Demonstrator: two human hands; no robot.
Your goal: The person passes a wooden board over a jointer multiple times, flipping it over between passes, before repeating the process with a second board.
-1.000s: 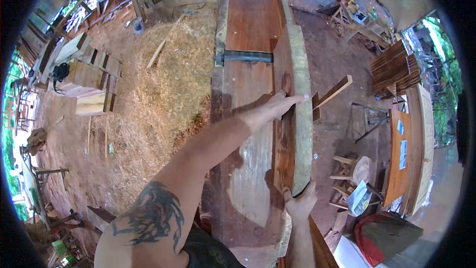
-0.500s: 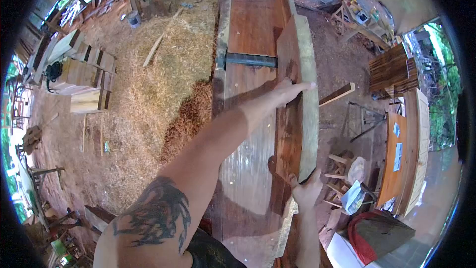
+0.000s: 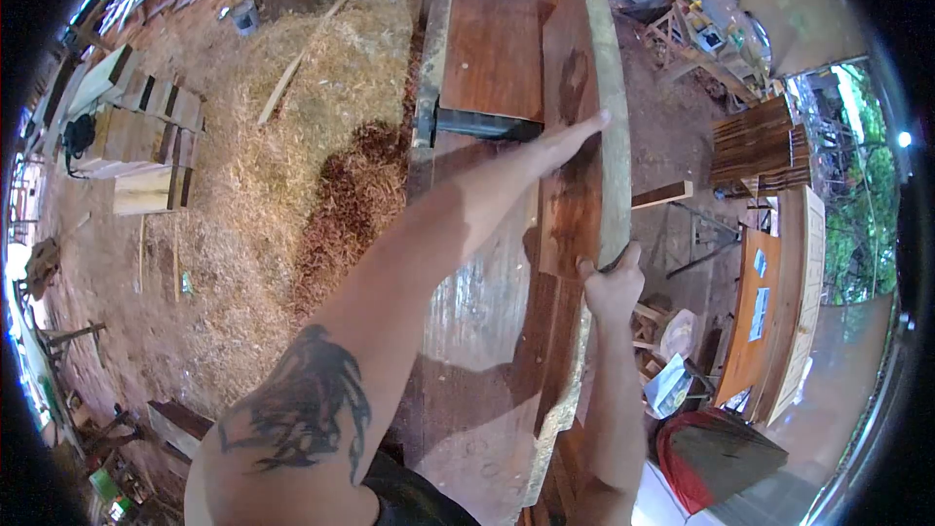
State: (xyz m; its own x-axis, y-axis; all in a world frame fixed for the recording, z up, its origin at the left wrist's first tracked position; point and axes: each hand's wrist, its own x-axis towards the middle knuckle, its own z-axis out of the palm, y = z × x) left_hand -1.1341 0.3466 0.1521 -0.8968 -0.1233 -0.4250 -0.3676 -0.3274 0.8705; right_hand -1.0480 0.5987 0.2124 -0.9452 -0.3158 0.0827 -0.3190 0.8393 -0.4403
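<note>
A thick board (image 3: pixel 612 97) with a pale rough edge and a reddish-brown face stands tilted on its long side, along the right part of a long wooden bench surface (image 3: pixel 477 302). My left hand (image 3: pixel 581 139) holds its middle, with a finger or thumb reaching over the pale edge; its other fingers are mostly hidden. At the board's near end, my right hand (image 3: pixel 614 284) is closed round the corner. A dark roller (image 3: pixel 487 125) crosses the bench, beside a smooth red-brown panel (image 3: pixel 495 39). My left forearm passes above the bench.
Wood shavings (image 3: pixel 341 88) cover the floor at the left, near stacked timber (image 3: pixel 136 136). At the right are a wooden beam end (image 3: pixel 664 195), a stool (image 3: pixel 654 323), an orange-brown panel (image 3: pixel 745 317) and a red and dark cover (image 3: pixel 716 458). A cluttered rack (image 3: pixel 706 39) stands farther back.
The board has moved forward, away from me, along the bench. Both hands have moved forward with it, still holding it. The view has shifted slightly.
</note>
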